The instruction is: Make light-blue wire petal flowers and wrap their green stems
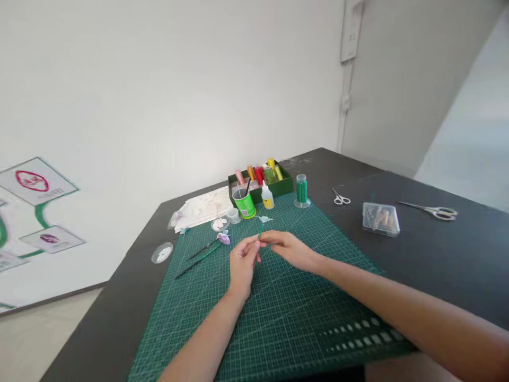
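Over the middle of the green cutting mat [294, 302], my hands meet at a thin green stem [261, 230] topped by a small pale blue petal piece [264, 219]. My left hand [243, 261] pinches the stem low between thumb and fingers. From the right, my right hand [289, 248] closes its fingertips on the stem just above the left ones; the exact contact is small and partly hidden. To the left on the mat lie a purple flower [224, 239] on a green wrapped stem [202, 259] and a second dark stem [202, 249].
Behind are a green can [244, 203], a glue bottle [268, 196], a box of thread spools [283, 185] and a green thread spool [301, 190]. Rightward lie small scissors [341, 199], a clear case [380, 219] and larger scissors [437, 212]. Dishes of white pieces [162, 253] stand left.
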`<state>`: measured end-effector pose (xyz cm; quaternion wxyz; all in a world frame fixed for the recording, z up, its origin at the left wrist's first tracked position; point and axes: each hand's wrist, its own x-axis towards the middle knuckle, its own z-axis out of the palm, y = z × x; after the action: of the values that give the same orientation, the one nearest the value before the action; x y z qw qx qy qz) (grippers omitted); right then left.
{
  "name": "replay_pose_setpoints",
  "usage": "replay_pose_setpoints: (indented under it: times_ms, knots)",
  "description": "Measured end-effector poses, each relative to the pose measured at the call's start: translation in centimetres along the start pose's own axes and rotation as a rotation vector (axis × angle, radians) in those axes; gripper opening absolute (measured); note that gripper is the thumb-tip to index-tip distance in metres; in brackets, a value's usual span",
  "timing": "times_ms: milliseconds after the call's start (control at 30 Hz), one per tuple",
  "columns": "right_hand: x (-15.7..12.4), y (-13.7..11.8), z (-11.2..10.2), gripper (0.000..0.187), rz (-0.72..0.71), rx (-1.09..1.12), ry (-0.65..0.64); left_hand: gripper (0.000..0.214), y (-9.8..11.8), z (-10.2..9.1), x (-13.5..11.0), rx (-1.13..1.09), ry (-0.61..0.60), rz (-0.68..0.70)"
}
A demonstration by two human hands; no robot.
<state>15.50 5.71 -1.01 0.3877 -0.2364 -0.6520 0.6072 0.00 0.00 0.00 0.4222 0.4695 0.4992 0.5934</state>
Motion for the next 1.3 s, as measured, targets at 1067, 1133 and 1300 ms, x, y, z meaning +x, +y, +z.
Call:
replay_pose_setpoints:
  times_ms: [1067,1133,1300]
  knots:
    - [-0.3,-0.7,1.8,0.044,0.043,-0.060,0.201,0.024,-0.5,1.1,-0.9,0.008,-0.072,0.110]
    - [-0.2,-0.6,1.9,0.044,0.041,-0.128,0.262,0.025,-0.4,1.2,-1.0,0.017,-0.075,0.101]
    - [-0.3,-0.6,1.6,0.048,0.005,-0.287,0.393,0.027,-0.3,1.1,-1.1,0.032,-0.062,0.069]
